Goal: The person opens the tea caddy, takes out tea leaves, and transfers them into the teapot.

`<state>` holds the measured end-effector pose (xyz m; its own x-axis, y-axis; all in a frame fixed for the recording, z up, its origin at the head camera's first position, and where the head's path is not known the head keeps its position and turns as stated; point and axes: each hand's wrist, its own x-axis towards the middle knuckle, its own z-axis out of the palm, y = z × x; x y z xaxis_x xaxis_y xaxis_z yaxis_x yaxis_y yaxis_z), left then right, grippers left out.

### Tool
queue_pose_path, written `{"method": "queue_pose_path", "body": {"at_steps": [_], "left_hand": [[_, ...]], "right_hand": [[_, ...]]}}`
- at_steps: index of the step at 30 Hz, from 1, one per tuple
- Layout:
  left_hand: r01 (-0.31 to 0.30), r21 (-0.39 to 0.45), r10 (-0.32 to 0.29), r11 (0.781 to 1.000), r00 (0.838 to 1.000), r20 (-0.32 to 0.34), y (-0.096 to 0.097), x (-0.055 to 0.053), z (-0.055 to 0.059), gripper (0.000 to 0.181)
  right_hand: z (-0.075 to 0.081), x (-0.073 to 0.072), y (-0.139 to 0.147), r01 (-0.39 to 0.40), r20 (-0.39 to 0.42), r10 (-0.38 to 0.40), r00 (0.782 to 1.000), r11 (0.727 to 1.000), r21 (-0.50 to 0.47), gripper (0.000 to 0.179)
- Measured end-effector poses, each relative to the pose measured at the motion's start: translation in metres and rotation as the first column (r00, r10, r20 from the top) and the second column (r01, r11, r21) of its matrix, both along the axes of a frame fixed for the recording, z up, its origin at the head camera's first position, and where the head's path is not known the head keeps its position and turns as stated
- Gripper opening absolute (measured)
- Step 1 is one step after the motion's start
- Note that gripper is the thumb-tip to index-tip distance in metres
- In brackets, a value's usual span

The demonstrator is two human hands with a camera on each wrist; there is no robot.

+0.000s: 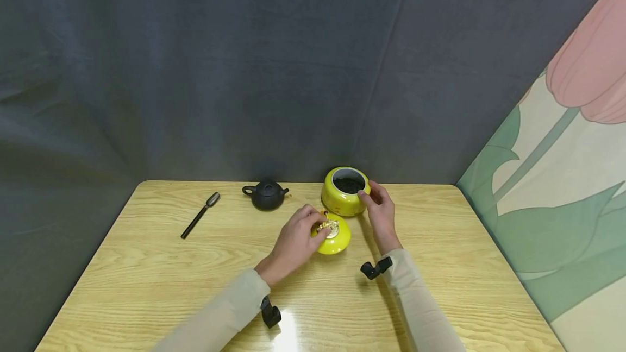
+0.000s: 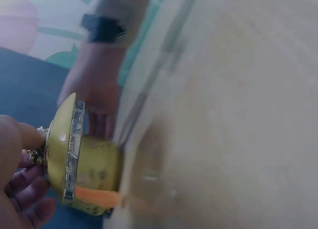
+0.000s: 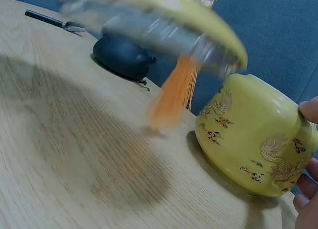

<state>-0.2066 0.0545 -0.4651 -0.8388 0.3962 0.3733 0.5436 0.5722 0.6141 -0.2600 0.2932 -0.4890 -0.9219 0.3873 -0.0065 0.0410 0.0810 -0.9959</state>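
Note:
My left hand (image 1: 298,235) pinches the gold knob (image 1: 329,226) of a yellow lid (image 1: 337,240), holding it above the table just in front of a jar. A clear ribbed seal (image 2: 74,152) rings the lid's underside, and an orange tassel (image 3: 174,97) dangles from it. The yellow jar (image 3: 253,139), painted with dragons, stands upright with its mouth uncovered. Dark loose contents (image 1: 349,184) show inside it. On the jar's right side, my right hand (image 1: 380,213) grips the wall, thumb near the rim and fingers around the outside.
A small black teapot (image 1: 267,195) stands left of the jar, close to the table's back edge. Farther left lies a scoop (image 1: 200,215) with a dark handle. A dark curtain (image 1: 274,69) hangs behind the wooden table (image 1: 146,287), and a flower-patterned panel (image 1: 562,189) borders the right.

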Motion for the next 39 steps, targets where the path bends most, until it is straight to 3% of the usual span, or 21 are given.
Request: {"method": "queue_pose_path", "body": {"at_steps": [7, 12, 19, 29, 39], "left_hand": [[-0.055, 0.084, 0.054, 0.995, 0.998, 0.018, -0.005, -0.032, 0.023, 0.022], [-0.102, 0.084, 0.099, 0.991, 0.994, 0.044, -0.006, -0.053, 0.032, 0.024], [-0.12, 0.075, 0.117, 0.99, 0.992, 0.044, -0.001, -0.077, 0.041, 0.024], [-0.078, 0.023, 0.077, 0.997, 0.996, 0.042, 0.019, -0.1, 0.047, 0.028], [-0.078, 0.0, 0.077, 0.997, 0.995, 0.066, 0.028, -0.112, 0.047, 0.029]], "right_hand": [[-0.006, -0.001, 0.005, -0.033, -0.029, 0.033, 0.999, 0.999, 0.01, 0.054], [-0.01, -0.001, 0.006, -0.046, -0.049, 0.047, 0.998, 0.999, 0.025, 0.053], [-0.01, 0.0, 0.005, -0.072, -0.08, 0.074, 0.994, 0.997, 0.026, 0.055], [-0.012, 0.0, 0.005, -0.065, -0.087, 0.069, 0.994, 0.997, 0.049, 0.054], [-0.013, 0.004, 0.003, -0.093, -0.076, 0.096, 0.993, 0.995, 0.046, 0.056]]}}
